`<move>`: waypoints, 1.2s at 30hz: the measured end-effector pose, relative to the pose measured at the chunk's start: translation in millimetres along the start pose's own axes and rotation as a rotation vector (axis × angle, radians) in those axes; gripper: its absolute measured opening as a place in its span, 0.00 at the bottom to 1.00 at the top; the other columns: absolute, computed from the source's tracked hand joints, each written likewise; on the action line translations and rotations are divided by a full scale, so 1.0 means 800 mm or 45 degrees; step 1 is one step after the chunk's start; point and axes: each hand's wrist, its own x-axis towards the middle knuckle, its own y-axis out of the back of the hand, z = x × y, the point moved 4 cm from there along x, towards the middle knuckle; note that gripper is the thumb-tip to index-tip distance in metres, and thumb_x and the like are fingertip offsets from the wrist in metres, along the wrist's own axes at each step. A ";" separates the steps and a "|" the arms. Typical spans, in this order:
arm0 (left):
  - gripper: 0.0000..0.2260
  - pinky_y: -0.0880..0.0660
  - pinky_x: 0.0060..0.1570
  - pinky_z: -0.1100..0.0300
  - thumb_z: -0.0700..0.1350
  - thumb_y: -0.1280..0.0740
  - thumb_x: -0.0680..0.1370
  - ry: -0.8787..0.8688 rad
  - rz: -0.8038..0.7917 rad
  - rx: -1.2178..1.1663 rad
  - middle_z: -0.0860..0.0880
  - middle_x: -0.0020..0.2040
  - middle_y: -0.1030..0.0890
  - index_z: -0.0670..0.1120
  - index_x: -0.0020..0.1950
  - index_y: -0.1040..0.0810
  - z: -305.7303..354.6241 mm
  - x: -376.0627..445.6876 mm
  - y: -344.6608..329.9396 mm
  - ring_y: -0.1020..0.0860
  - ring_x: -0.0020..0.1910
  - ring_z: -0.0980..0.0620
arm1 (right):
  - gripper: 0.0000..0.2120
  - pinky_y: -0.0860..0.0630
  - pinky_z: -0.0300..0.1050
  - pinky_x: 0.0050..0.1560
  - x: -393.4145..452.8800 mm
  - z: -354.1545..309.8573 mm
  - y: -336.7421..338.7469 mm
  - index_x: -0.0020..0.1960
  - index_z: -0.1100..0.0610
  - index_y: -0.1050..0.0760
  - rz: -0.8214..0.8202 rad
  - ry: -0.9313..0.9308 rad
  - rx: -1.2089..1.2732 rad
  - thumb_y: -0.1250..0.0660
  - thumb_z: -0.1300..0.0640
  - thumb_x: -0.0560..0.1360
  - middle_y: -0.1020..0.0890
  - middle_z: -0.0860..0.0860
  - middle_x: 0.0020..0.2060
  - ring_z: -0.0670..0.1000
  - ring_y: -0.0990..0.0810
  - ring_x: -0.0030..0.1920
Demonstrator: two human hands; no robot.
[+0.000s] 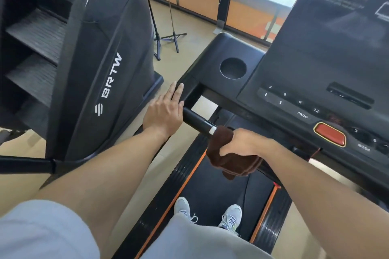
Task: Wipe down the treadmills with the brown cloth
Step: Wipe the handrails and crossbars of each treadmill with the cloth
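Note:
I stand on a black treadmill (pixel 231 48) with orange trim along its belt. The brown cloth (pixel 233 161) is wrapped round the treadmill's black handlebar (pixel 196 121), just right of its silver band. My right hand (pixel 242 143) grips the cloth and the bar together. My left hand (pixel 165 109) lies flat with straight fingers on the console's left edge, where the handlebar starts. The console panel (pixel 305 99) with number buttons and a red stop button (pixel 329 134) sits right of my hands.
A black stair-climber machine (pixel 101 59) stands close on the left. Tripod stands (pixel 168 38) rest on the tan floor behind it, before a window wall. A round cup holder (pixel 233 68) is sunk into the console. My grey shoes (pixel 210 212) are on the belt.

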 end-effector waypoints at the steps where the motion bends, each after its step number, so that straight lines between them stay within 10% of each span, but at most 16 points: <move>1: 0.26 0.26 0.66 0.44 0.55 0.51 0.85 0.002 0.000 -0.009 0.48 0.83 0.40 0.52 0.83 0.45 0.000 0.001 0.000 0.29 0.74 0.44 | 0.19 0.18 0.42 0.43 0.005 0.002 0.001 0.51 0.53 0.16 -0.096 0.004 0.114 0.21 0.42 0.67 0.12 0.49 0.42 0.50 0.13 0.42; 6: 0.25 0.26 0.66 0.45 0.53 0.48 0.86 0.006 0.033 -0.054 0.48 0.83 0.40 0.52 0.83 0.44 -0.005 0.004 -0.006 0.28 0.74 0.44 | 0.26 0.18 0.58 0.59 0.027 -0.026 0.002 0.58 0.58 0.17 -0.460 -0.102 0.449 0.18 0.49 0.63 0.12 0.57 0.49 0.61 0.13 0.50; 12: 0.24 0.28 0.69 0.44 0.52 0.46 0.86 0.014 0.048 -0.105 0.48 0.82 0.39 0.52 0.83 0.42 -0.006 0.006 -0.007 0.29 0.74 0.44 | 0.13 0.23 0.47 0.40 0.043 -0.132 -0.021 0.51 0.50 0.28 0.679 0.143 -0.197 0.34 0.42 0.74 0.19 0.47 0.40 0.56 0.19 0.41; 16: 0.24 0.30 0.70 0.46 0.51 0.46 0.86 0.025 0.059 -0.113 0.49 0.83 0.40 0.52 0.83 0.42 -0.003 0.006 -0.003 0.29 0.74 0.45 | 0.13 0.28 0.48 0.38 0.047 -0.139 -0.036 0.52 0.51 0.28 0.960 0.369 -0.329 0.39 0.42 0.79 0.19 0.48 0.43 0.55 0.18 0.42; 19: 0.24 0.30 0.69 0.46 0.51 0.46 0.86 0.039 0.032 -0.148 0.49 0.83 0.39 0.53 0.83 0.43 -0.001 0.007 -0.002 0.30 0.75 0.45 | 0.16 0.26 0.49 0.41 0.050 -0.142 -0.027 0.51 0.51 0.29 0.844 0.344 -0.283 0.39 0.38 0.78 0.20 0.47 0.38 0.56 0.19 0.40; 24: 0.25 0.30 0.69 0.45 0.52 0.46 0.86 0.055 -0.003 -0.180 0.52 0.83 0.41 0.56 0.83 0.44 -0.001 0.005 0.000 0.31 0.75 0.46 | 0.25 0.24 0.44 0.42 0.061 -0.135 0.005 0.54 0.50 0.22 0.075 0.201 0.144 0.22 0.35 0.66 0.18 0.47 0.45 0.47 0.20 0.43; 31: 0.26 0.31 0.67 0.42 0.53 0.48 0.87 0.025 -0.029 0.023 0.48 0.84 0.44 0.53 0.84 0.49 0.010 0.000 -0.001 0.34 0.77 0.43 | 0.17 0.26 0.46 0.39 0.012 -0.089 -0.025 0.53 0.53 0.32 0.677 0.219 -0.278 0.31 0.46 0.72 0.21 0.49 0.39 0.56 0.19 0.41; 36: 0.28 0.53 0.79 0.44 0.44 0.41 0.83 0.280 0.099 0.053 0.44 0.83 0.43 0.48 0.83 0.45 0.060 -0.015 -0.008 0.45 0.82 0.42 | 0.18 0.30 0.48 0.41 -0.032 0.009 -0.035 0.58 0.53 0.30 0.661 0.104 -0.350 0.31 0.49 0.72 0.17 0.52 0.48 0.59 0.18 0.47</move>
